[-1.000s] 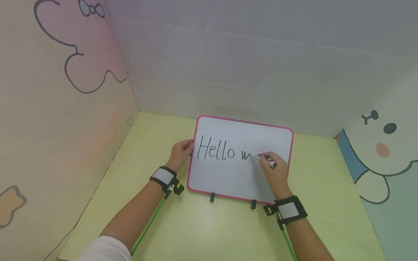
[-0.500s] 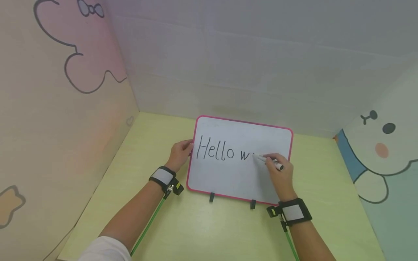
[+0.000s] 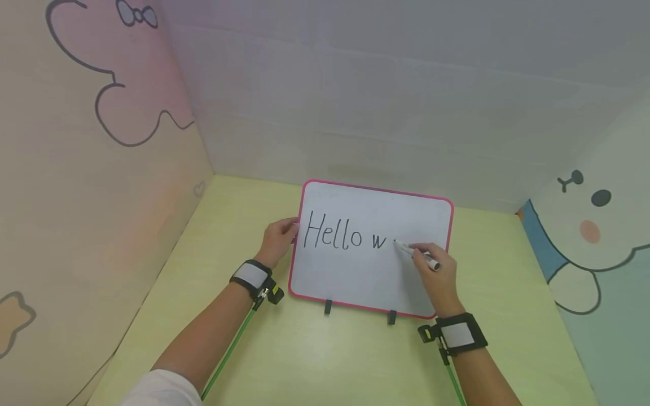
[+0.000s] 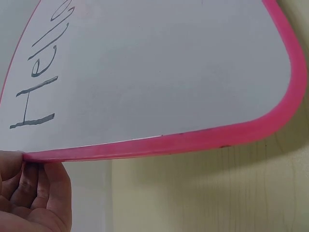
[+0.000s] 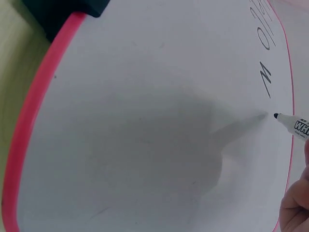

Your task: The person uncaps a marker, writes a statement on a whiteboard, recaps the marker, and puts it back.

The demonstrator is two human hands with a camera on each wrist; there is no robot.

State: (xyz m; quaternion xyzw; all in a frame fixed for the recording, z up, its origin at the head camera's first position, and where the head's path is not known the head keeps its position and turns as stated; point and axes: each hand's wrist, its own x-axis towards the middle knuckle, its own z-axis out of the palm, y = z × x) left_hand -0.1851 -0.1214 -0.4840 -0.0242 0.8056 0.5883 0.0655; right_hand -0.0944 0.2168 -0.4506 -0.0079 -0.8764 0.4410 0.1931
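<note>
A whiteboard (image 3: 345,276) with a pink frame stands tilted on the table, bearing the handwritten words "Hello w" in black. The left hand (image 3: 276,241) grips its left edge, and in the left wrist view the curled fingers (image 4: 58,186) show beneath the pink rim. In the right hand (image 3: 442,276) a white whiteboard marker (image 3: 404,247) is pinched, its black tip just right of the "w". Seen from the right wrist, the marker (image 5: 293,124) has its tip slightly apart from its shadow on the board.
Two black feet, the left foot (image 3: 328,307) and the right foot (image 3: 391,317), support the board's lower edge. The pale yellow table (image 3: 325,361) meets a grey back wall (image 3: 355,113). Painted cartoon walls flank both sides. Both wrists wear camera straps with green cables.
The right hand with the marker has moved a little to the right, away from the end of the "w". The left hand keeps its hold on the board. The head view has shifted slightly.
</note>
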